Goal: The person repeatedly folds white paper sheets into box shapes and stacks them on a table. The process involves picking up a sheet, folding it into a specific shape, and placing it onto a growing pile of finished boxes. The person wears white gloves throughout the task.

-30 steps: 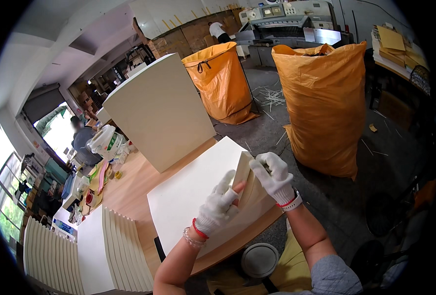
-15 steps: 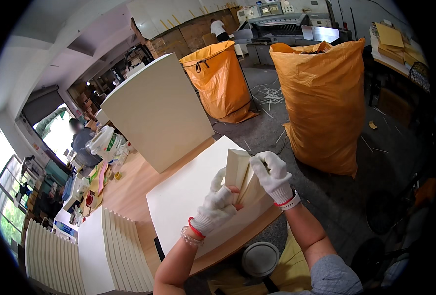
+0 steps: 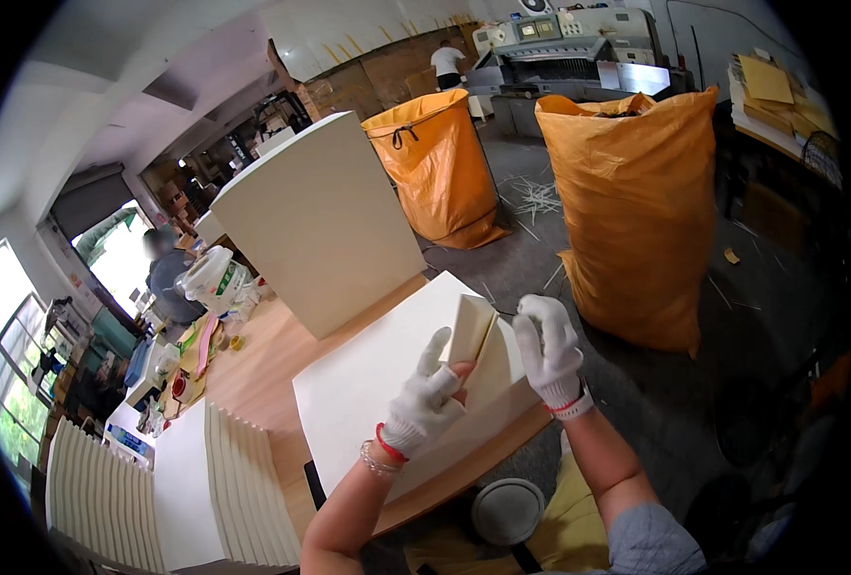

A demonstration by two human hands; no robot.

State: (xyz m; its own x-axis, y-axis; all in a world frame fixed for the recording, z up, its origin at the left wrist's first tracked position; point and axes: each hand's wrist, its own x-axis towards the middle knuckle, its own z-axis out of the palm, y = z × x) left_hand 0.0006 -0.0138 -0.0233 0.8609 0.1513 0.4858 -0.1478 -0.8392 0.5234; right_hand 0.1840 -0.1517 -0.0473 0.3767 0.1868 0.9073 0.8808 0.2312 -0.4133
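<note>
My left hand (image 3: 427, 402), in a white glove with some bare fingertips, is closed around the lower end of a folded white card piece (image 3: 469, 328). The piece stands tilted up, and its folded panels leave a narrow gap along one side. Just right of it is my right hand (image 3: 548, 353), also gloved, its fingers bent but apart and no longer touching the card. Under both hands lies a broad stack of large white sheets (image 3: 368, 398) on the wooden table.
Behind stands a tall white stack (image 3: 320, 220) on the wooden table (image 3: 243, 369). Fanned piles of white folded pieces (image 3: 248, 489) lie at the near left. Two orange sacks (image 3: 631, 220) (image 3: 440, 172) stand on the floor beyond. A round grey stool (image 3: 508, 511) is below the table edge.
My right hand has come away from the card's upper edge and moved slightly right, its fingers loosening. My left hand keeps its hold. The whole view has shifted a little.
</note>
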